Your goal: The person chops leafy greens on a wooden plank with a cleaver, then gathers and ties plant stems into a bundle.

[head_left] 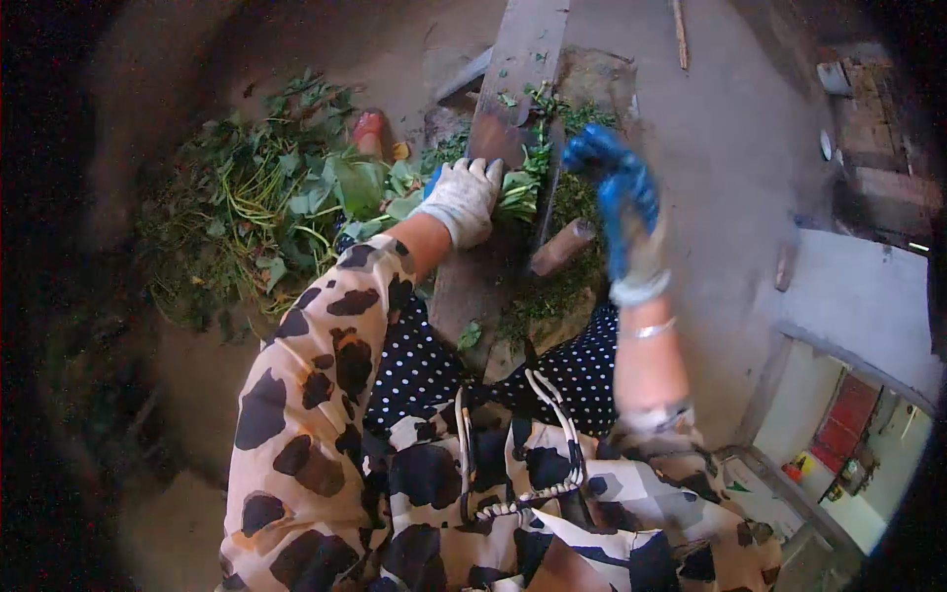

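Note:
My left hand (468,197), in a white glove with blue on it, is closed around a bunch of leafy green stems (517,195). It presses the bunch on a long wooden board (464,286) between my knees. Cut ends stick out on its right side, beside a thin dark blade edge. A wooden handle (563,247) lies just right of the board. My right hand (621,192), in a blue glove, is raised right of the handle and apart from it. Its fingers are bent and loosely apart, slightly blurred, with nothing visible in them.
A large heap of leafy vines (261,192) lies on the floor to the left, near a foot (368,128). Chopped greens (538,321) are piled under and right of the board. A stick (681,35) lies farther off. A pale panel (863,291) stands at right.

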{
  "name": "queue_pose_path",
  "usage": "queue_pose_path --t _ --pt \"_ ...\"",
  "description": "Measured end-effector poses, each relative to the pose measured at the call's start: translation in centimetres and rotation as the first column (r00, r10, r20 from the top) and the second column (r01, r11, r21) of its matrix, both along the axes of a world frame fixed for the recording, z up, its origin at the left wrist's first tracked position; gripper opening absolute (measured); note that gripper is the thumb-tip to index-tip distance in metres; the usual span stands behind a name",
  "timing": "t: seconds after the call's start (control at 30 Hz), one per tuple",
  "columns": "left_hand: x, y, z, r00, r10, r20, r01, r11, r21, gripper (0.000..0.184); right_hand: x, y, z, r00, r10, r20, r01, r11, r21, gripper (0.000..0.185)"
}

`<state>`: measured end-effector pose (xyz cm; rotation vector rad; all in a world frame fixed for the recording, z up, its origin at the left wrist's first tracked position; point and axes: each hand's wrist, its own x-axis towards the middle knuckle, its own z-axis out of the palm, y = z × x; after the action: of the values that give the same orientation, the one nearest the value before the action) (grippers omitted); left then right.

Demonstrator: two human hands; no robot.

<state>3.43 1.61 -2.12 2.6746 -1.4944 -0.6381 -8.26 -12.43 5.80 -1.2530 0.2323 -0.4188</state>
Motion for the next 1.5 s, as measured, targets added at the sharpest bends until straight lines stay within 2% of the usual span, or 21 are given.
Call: queue_pose_path --t 0.13,0.23,0.3,0.4,0.47,0.5,0.53,0.57,0.8,0.83,0.87,0.9,0.97,1.0,1.03,1.07,1.13,1.2,1.33,1.43,1.5 --pt "0.6 -1.4 0.9 0.999 -0.015 -0.049 0.017 0.999 0.041 0.048 -0.5 4.5 -1.9 0.922 -0.345 -0.179 0.279 0.908 -0.312 0.036" --pt "-2.0 -0.8 0.5 0.990 -0.020 0.137 0.016 0.999 0.032 0.054 2.9 -2.8 2.7 0.944 -0.147 -0.296 0.173 0.983 0.065 0.012" --pt "-2.8 -0.7 0.6 0.990 -0.022 0.136 0.011 0.997 0.075 0.060 6.3 -6.5 4.1 0.997 -0.023 -0.071 0.007 0.975 -0.222 0.021" --pt "-2.2 -1.2 1.2 0.995 -0.019 0.097 0.008 0.994 0.109 0.061 12.3 -12.2 2.6 0.980 0.038 -0.194 -0.070 0.984 -0.165 0.019" --pt "-1.5 -2.0 1.3 0.996 -0.034 0.084 0.024 0.992 0.121 0.059 13.7 -13.7 2.6 0.931 0.292 -0.218 -0.206 0.915 0.346 0.015" --pt "-1.1 -2.6 1.5 0.999 -0.003 0.053 -0.006 0.985 0.170 0.056 13.6 -12.6 0.7 0.994 0.071 -0.088 -0.069 0.997 0.025 0.013" --pt "-1.0 -3.0 1.5 0.999 0.033 0.025 -0.037 0.976 0.212 0.053 11.9 -14.2 -3.3 0.993 -0.109 -0.043 0.047 0.702 -0.711 0.017" --pt "-1.1 -2.7 1.1 0.999 0.028 0.040 -0.034 0.986 0.164 0.049 8.5 -8.3 0.4 0.936 -0.271 -0.224 0.239 0.958 -0.160 0.017" --pt "-2.6 -1.1 0.6 0.988 -0.041 0.151 0.034 0.998 0.046 0.048 1.9 -0.8 -0.2 0.915 -0.332 -0.230 0.359 0.929 0.089 0.007" --pt "-3.0 -1.0 0.7 0.983 -0.079 0.169 0.076 0.997 0.026 0.047 3.4 -3.7 2.6 0.969 -0.127 -0.210 0.172 0.962 0.212 0.012" --pt "-2.9 -1.3 0.8 0.981 -0.081 0.176 0.078 0.997 0.025 0.047 5.6 -7.1 3.8 0.946 -0.119 -0.301 -0.098 0.781 -0.617 0.015" --pt "-2.8 -1.5 1.0 0.983 -0.095 0.158 0.082 0.993 0.088 0.052 7.8 -9.1 2.4 0.989 -0.144 -0.022 0.091 0.730 -0.677 0.032" --pt "-2.5 -2.1 1.2 0.984 -0.105 0.142 0.084 0.986 0.144 0.057 12.0 -12.9 1.5 0.984 0.061 -0.169 -0.052 0.997 0.052 0.014" --pt "-1.8 -2.7 1.4 0.994 -0.070 0.079 0.056 0.984 0.169 0.056 11.4 -13.0 0.4 0.984 0.060 -0.170 -0.053 0.997 0.050 0.014" --pt "-1.5 -3.0 1.6 0.999 -0.035 0.015 0.031 0.980 0.196 0.056 10.6 -12.7 -1.2 0.969 -0.109 -0.223 -0.032 0.836 -0.549 0.022" --pt "-1.7 -3.0 1.4 0.999 -0.033 0.014 0.030 0.981 0.191 0.056 9.9 -12.5 -2.3 0.948 -0.274 -0.162 -0.060 0.346 -0.936 0.031" --pt "-2.0 -3.1 0.8 0.995 -0.025 0.097 0.008 0.985 0.173 0.055 4.7 -4.7 -1.3 0.889 -0.411 -0.200 0.372 0.905 -0.208 0.026" --pt "-2.6 -2.7 0.1 0.991 -0.001 0.130 -0.016 0.991 0.132 0.055 -0.3 2.9 -1.3 0.918 -0.393 0.055 0.384 0.847 -0.368 0.018" --pt "-3.8 -1.5 0.3 0.993 -0.046 0.113 0.037 0.997 0.073 0.043 2.3 -2.2 1.5 0.932 -0.277 -0.233 0.300 0.951 0.069 0.013" --pt "-3.5 -2.0 0.6 0.986 -0.068 0.155 0.058 0.996 0.069 0.042 8.2 -8.1 3.8 0.984 -0.118 -0.130 0.079 0.957 -0.278 0.020" --pt "-2.6 -3.2 1.4 0.993 -0.053 0.103 0.039 0.990 0.133 0.047 10.9 -10.1 4.5 0.987 -0.092 -0.135 0.082 0.994 -0.079 0.016"
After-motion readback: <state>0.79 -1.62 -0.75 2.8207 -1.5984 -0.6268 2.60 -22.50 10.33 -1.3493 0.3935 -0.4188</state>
